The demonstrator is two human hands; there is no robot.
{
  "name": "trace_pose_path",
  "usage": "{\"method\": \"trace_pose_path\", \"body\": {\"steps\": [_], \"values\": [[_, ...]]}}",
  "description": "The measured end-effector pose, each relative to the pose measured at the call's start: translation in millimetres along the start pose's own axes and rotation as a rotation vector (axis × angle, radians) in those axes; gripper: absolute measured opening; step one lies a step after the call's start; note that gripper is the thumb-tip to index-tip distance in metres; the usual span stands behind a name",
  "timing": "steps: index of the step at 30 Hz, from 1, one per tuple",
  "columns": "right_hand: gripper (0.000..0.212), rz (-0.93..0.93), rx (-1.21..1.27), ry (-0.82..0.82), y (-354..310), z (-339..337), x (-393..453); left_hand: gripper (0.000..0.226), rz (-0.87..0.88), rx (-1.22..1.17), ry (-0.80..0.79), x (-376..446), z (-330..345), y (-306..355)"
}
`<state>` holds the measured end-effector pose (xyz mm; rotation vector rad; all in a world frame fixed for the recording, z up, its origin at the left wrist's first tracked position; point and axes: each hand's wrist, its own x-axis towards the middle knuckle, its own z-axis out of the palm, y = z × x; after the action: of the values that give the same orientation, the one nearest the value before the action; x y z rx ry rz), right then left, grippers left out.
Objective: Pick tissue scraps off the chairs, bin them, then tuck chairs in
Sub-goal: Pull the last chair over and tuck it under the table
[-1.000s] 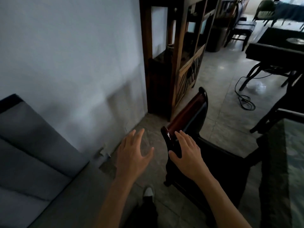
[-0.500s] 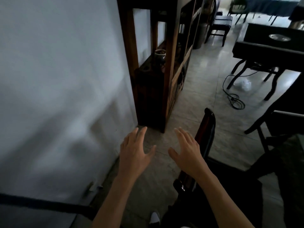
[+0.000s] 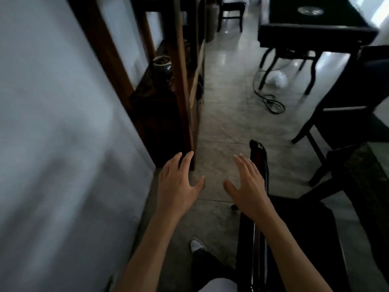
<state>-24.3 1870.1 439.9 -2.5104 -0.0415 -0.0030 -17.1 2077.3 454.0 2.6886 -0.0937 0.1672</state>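
Observation:
A dark wooden chair (image 3: 305,239) stands at my lower right, its glossy backrest (image 3: 259,157) running up beside my right arm. My right hand (image 3: 248,186) hovers with fingers spread just left of the backrest top; contact with it is unclear. My left hand (image 3: 179,184) is spread open over the floor, holding nothing. A second dark chair (image 3: 345,127) stands at the right. A crumpled white scrap (image 3: 277,79) lies on the floor under the black table (image 3: 315,28). No tissue shows on the near chair's seat.
A white wall (image 3: 52,123) fills the left. A tall wooden shelf unit (image 3: 181,81) with a small pot (image 3: 162,65) stands ahead on the left. A black cable (image 3: 271,102) coils on the tiled floor. Another chair (image 3: 230,11) sits far back. My shoe (image 3: 197,245) is below.
The view has swung forward and right, away from the grey sofa. My right hand has come off the top of the chair's backrest and both hands hover open, farther forward.

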Motion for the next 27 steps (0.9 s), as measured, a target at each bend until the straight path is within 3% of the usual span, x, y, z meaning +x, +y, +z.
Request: {"method": "trace_pose_path", "body": {"steps": [13, 27], "values": [[0.074, 0.472, 0.003, 0.330, 56.2, -22.1, 55.2, 0.074, 0.510, -0.053, -0.176, 169.1, 72.4, 55.2], [0.072, 0.961, -0.020, 0.784, 49.5, -72.9, -42.0, 0.074, 1.080, -0.195, -0.456, 170.9, 90.1, 196.4]]}}
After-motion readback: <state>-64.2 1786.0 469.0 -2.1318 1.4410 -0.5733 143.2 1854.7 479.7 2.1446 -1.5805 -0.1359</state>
